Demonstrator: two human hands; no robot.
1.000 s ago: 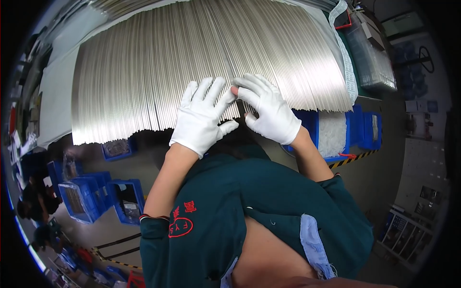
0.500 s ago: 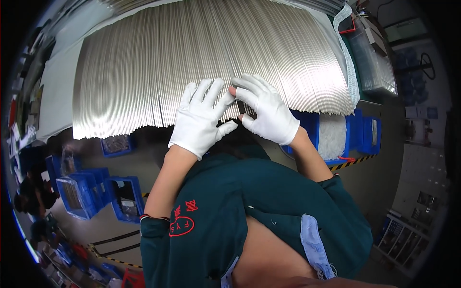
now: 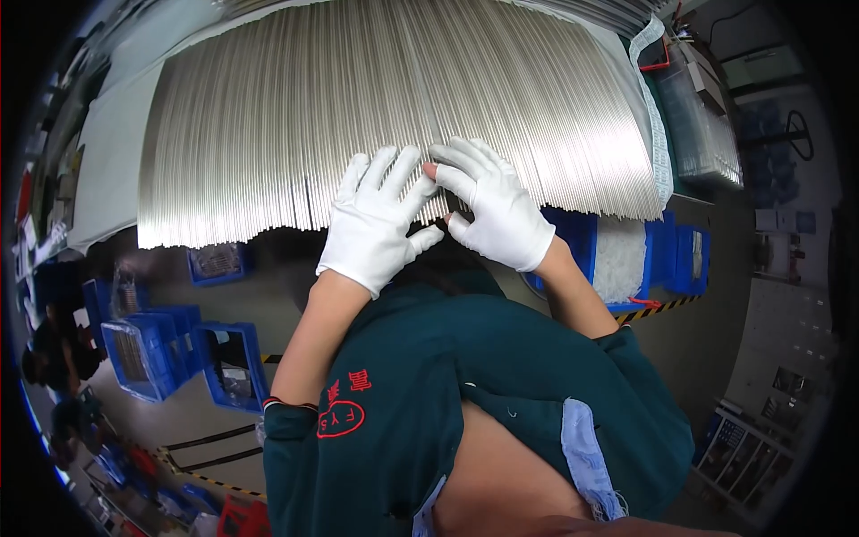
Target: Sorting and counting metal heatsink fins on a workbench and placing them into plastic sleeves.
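Hands: two, white-gloved | left hand (image 3: 376, 224) and right hand (image 3: 497, 206) flat; fingers spread apart on metal rods (image 3: 295, 134); rods uncountable

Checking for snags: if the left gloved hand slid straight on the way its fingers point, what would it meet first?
Likely only more of the thin metal rods under the left hand; nothing else shows along that line.

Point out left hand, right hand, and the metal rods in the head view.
left hand (image 3: 374, 224): head view, back of the white glove.
right hand (image 3: 499, 208): head view, back of the white glove.
metal rods (image 3: 268, 134): head view, middle of the rod layer, left of the hands.
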